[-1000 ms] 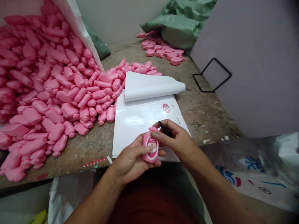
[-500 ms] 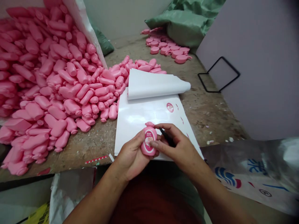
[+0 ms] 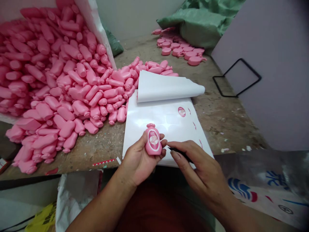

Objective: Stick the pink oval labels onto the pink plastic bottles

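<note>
My left hand (image 3: 137, 161) is closed around a small pink toy bottle (image 3: 153, 149), held upright with its ruffled cap at the top. An oval label with a white border and the word BABY lies on its front. My right hand (image 3: 200, 167), just to the right, grips black tweezers (image 3: 180, 152); their tip points toward the bottle but is apart from it. Beneath both hands lies a stack of glossy white sticker sheets (image 3: 135, 125), its top sheet folded back. One oval sticker (image 3: 182, 112) and several thin pink scraps remain on the exposed sheet.
A large heap of pink bottles (image 3: 79, 93) spills from a white foam box (image 3: 101, 29) at left. Flat pink pieces (image 3: 177, 51) lie by a green sack (image 3: 205, 29) at the back. A black wire stand (image 3: 238, 77) is against the right panel; printed plastic (image 3: 260, 183) hangs at front right.
My right hand with the tweezers has drawn away from the bottle, right and down. The thumb no longer touches the label. The whole view has shifted slightly.
</note>
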A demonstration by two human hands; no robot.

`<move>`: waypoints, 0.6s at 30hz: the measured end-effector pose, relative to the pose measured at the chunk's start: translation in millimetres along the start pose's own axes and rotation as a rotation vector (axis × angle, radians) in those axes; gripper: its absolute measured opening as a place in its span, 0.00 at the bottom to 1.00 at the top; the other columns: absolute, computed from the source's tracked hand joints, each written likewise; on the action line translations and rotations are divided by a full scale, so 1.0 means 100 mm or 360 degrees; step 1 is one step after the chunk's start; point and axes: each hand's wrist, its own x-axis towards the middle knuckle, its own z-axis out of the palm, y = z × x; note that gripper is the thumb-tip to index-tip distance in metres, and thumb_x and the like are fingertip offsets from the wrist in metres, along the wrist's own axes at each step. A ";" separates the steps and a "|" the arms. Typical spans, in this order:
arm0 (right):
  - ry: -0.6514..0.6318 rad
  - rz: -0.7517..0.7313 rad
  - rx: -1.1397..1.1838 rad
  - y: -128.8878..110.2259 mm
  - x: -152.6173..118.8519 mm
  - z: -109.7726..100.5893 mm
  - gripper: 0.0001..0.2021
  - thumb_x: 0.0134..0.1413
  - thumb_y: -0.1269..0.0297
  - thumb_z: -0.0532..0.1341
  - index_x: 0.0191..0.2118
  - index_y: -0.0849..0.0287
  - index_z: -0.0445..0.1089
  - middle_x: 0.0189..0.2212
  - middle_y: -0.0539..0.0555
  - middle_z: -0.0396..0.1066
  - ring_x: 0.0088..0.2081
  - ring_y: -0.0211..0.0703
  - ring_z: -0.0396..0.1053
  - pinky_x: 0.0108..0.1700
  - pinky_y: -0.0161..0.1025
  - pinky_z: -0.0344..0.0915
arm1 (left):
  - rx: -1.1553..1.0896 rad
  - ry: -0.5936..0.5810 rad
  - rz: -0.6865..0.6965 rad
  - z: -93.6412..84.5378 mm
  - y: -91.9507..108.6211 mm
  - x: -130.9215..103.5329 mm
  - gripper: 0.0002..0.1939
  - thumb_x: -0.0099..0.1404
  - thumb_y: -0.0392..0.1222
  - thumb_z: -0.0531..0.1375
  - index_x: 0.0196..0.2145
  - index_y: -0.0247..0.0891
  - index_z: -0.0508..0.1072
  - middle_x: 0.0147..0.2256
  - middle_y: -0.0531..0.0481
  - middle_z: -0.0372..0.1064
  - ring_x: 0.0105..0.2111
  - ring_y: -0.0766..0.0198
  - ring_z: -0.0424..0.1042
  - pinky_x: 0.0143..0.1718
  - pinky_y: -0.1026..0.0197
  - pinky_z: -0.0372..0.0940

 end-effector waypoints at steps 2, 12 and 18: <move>0.0013 -0.0118 -0.0126 0.00 -0.01 0.01 0.14 0.67 0.67 0.56 0.54 0.49 0.72 0.39 0.53 0.76 0.38 0.44 0.75 0.38 0.42 0.67 | -0.0031 0.0031 -0.0016 0.01 0.01 -0.01 0.15 0.75 0.47 0.50 0.43 0.37 0.73 0.37 0.45 0.75 0.33 0.64 0.74 0.37 0.62 0.66; 0.0150 -0.0369 -0.0384 0.00 0.02 0.03 0.07 0.65 0.70 0.59 0.44 0.56 0.73 0.36 0.54 0.76 0.36 0.45 0.73 0.38 0.42 0.65 | -0.0020 0.0019 -0.0031 0.01 0.01 0.00 0.16 0.75 0.47 0.50 0.48 0.37 0.73 0.37 0.45 0.75 0.33 0.65 0.73 0.39 0.61 0.65; 0.0115 -0.0331 -0.0392 0.00 0.01 0.05 0.08 0.66 0.68 0.57 0.42 0.53 0.75 0.35 0.54 0.77 0.35 0.45 0.73 0.36 0.43 0.63 | 0.0009 0.0083 0.0046 0.05 -0.02 0.00 0.15 0.75 0.46 0.50 0.48 0.37 0.72 0.35 0.46 0.74 0.31 0.66 0.73 0.38 0.62 0.66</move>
